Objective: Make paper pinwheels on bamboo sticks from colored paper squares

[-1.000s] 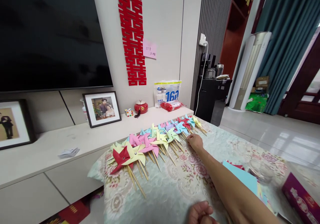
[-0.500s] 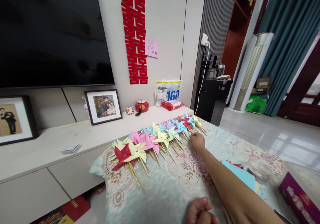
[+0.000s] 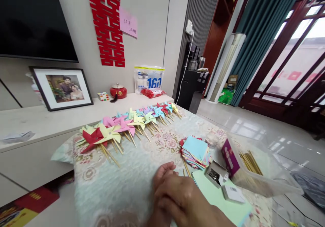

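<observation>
Our right grip point(image 3: 181, 191) is curled over our left grip point(image 3: 164, 173), and we cannot tell whether either holds anything. Just beside the right, the nearer one, thin sticks point(image 3: 187, 167) lie on the table point(image 3: 127, 181), their long axis running away from us towards the stack of coloured paper point(image 3: 195, 149). Well apart, ahead and left, lie the pinwheels point(image 3: 137, 121).

Left hand point(image 3: 164, 172): was partly hidden behind the right hand point(image 3: 179, 193).
Right forearm point(image 3: 215, 217): ran off the lower edge.
Television point(image 3: 33, 20): was cut off top and left.
Small box point(image 3: 223, 168): held bits too small to tell.
</observation>
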### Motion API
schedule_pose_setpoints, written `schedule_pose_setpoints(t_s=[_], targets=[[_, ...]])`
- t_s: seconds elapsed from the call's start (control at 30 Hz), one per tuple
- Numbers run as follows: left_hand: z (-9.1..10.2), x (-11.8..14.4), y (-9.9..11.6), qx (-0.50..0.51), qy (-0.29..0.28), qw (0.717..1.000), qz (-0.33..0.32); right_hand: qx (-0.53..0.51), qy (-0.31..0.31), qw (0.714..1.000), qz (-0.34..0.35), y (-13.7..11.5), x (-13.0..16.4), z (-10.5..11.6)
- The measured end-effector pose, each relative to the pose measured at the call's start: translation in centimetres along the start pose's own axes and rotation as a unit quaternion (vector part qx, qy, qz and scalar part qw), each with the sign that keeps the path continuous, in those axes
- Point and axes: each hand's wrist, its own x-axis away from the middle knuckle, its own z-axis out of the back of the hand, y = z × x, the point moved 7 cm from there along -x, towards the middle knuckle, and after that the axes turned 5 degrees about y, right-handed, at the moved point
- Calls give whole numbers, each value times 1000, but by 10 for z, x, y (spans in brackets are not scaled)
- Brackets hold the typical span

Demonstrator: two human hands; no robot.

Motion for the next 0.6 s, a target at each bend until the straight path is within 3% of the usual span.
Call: schedule_pose_setpoints(t_s=[0.07, 0.13, 0.27, 0.4, 0.6], targets=[[-4, 0, 3, 27, -27, 999, 7, 3, 56, 998, 15, 9, 12, 29], [-5, -2, 8, 20, -26, 999, -18, 42, 129, 991, 1, 36, 20, 60], [-6, -4, 11, -12, -23, 999, -37, 175, 283, 940, -74, 101, 40, 112], [-8, 0, 12, -31, -22, 999, -31, 240, 289, 918, -126, 140, 54, 124], [-12, 4, 17, -60, -21, 997, -47, 275, 229, 924, -132, 151, 53, 116]])
